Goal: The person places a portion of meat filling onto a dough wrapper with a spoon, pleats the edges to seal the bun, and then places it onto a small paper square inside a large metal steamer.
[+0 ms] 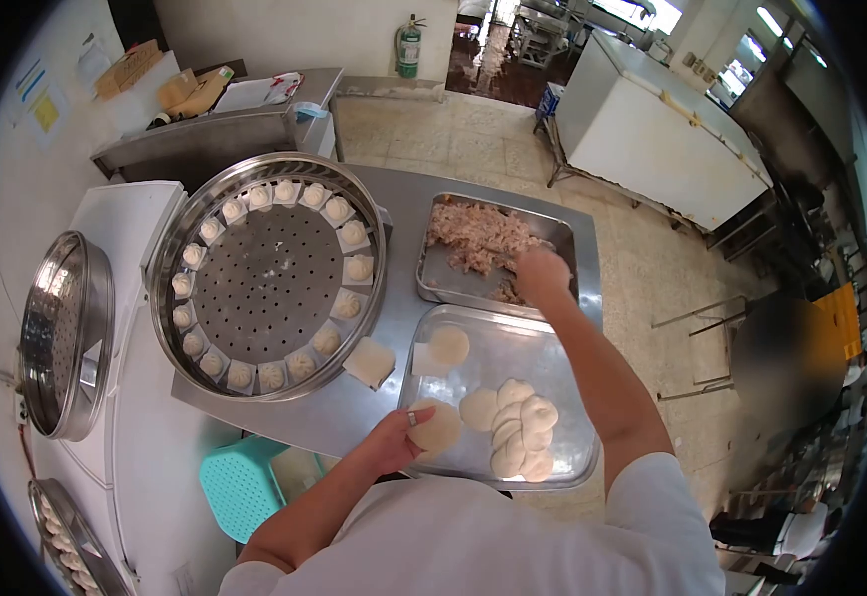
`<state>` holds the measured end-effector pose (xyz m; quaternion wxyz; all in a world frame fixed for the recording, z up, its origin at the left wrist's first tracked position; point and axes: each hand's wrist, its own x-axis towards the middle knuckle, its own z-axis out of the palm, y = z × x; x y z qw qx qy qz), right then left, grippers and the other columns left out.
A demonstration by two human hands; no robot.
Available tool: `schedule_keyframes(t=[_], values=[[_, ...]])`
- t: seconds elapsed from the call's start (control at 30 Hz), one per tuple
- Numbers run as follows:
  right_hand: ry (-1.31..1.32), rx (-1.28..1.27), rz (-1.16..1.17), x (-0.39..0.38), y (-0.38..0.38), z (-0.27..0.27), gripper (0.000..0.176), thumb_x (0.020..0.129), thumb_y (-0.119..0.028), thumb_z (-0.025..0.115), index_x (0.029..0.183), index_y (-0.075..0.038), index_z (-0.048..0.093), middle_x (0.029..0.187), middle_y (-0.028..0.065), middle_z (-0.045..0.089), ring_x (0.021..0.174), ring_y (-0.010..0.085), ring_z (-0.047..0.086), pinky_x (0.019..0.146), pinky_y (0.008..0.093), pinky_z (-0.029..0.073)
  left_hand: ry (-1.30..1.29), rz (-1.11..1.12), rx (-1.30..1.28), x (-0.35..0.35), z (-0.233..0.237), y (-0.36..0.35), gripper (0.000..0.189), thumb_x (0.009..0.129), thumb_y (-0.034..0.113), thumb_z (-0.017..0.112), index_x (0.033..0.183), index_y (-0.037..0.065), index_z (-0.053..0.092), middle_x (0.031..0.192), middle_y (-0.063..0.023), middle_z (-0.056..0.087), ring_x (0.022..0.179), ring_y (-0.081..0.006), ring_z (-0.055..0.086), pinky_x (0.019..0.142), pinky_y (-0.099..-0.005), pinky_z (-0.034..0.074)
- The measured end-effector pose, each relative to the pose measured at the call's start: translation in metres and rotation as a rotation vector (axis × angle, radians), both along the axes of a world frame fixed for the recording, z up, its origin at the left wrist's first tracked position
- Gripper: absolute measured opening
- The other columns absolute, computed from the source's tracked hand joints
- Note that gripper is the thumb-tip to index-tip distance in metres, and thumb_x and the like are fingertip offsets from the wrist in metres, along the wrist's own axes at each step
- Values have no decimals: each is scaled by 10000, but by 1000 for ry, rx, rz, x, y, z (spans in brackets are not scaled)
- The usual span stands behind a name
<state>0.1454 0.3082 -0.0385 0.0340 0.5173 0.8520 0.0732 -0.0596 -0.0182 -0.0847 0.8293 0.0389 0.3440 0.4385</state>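
My left hand [398, 440] holds a round, flat dough wrapper [437, 429] over the near-left edge of a metal tray [574, 437]. Over the right side of a deep metal pan [443, 281], my right hand [544, 275] is closed; what it grips is hidden. Minced meat filling [478, 234] fills the pan's far left, with smaller bits by my right hand. On the tray lie a pile of dough pieces [525, 432] and another dough wrapper [448, 346] beside a paper square. To the left, a round perforated steamer tray [272, 283] bears a ring of pleated buns [359, 267] on papers.
A stack of paper squares [370, 363] lies by the steamer's rim. Another steamer tray [61, 333] stands at the left, and a tray of buns [68, 544] is at the lower left. A turquoise plastic stool [239, 487] sits below the table. A white chest [652, 129] stands behind.
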Motion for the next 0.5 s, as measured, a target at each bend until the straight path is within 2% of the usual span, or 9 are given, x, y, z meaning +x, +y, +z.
schedule_keyframes(t=[0.07, 0.1, 0.2, 0.3, 0.4, 0.43, 0.5], values=[[-37, -16, 104, -4, -6, -22, 151, 876, -128, 661, 985, -79, 753, 1042, 129, 736, 1006, 326, 742, 804, 412, 622, 4, 6, -57, 2, 8, -2, 470, 1025, 273, 644, 1378, -23, 552, 1350, -121, 638, 1258, -249, 621, 1097, -388, 493], [5, -26, 162, 1, -7, -26, 162, 872, -146, 671, 992, -84, 760, 1040, 127, 744, 1008, 329, 741, 796, 440, 625, 4, 8, -84, 2, 9, -2, 457, 1025, 255, 645, 1380, -19, 552, 1339, -108, 640, 1252, -236, 623, 1092, -372, 497], [-56, -157, -68, -12, -22, 29, 185, 872, -151, 665, 1013, -81, 763, 1053, 127, 744, 1039, 331, 733, 803, 457, 624, -3, 31, -36, 1, 3, -12, 449, 1026, 256, 645, 1379, -6, 556, 1333, -100, 643, 1250, -230, 624, 1079, -371, 504], [-7, -124, -28, -1, -10, 3, 196, 873, -156, 649, 1007, -81, 771, 1073, 136, 745, 1050, 337, 729, 812, 465, 622, -10, 27, -6, 3, -10, -18, 540, 1017, 301, 649, 1425, -29, 521, 1390, -120, 628, 1267, -248, 619, 1097, -389, 490], [-70, -165, 62, -10, -31, 2, 199, 876, -151, 640, 996, -81, 782, 1089, 148, 745, 1042, 332, 731, 825, 463, 617, 20, 18, -58, 4, -10, -16, 537, 1019, 299, 643, 1428, -26, 519, 1392, -125, 628, 1276, -255, 616, 1101, -392, 485], [23, -180, 67, -8, -32, 9, 206, 887, -146, 631, 997, -69, 788, 1094, 171, 749, 1047, 330, 732, 844, 468, 611, 19, 8, -62, 4, -11, -13, 536, 1020, 301, 641, 1427, -26, 520, 1393, -126, 628, 1279, -257, 615, 1102, -393, 485], [-5, -234, -37, -7, -27, 14, 227, 914, -162, 626, 1075, -130, 783, 1078, 162, 748, 1052, 344, 725, 882, 475, 595, 14, -2, -74, 2, -16, -11, 534, 1022, 304, 636, 1425, -27, 522, 1393, -127, 629, 1284, -261, 613, 1104, -397, 484]])
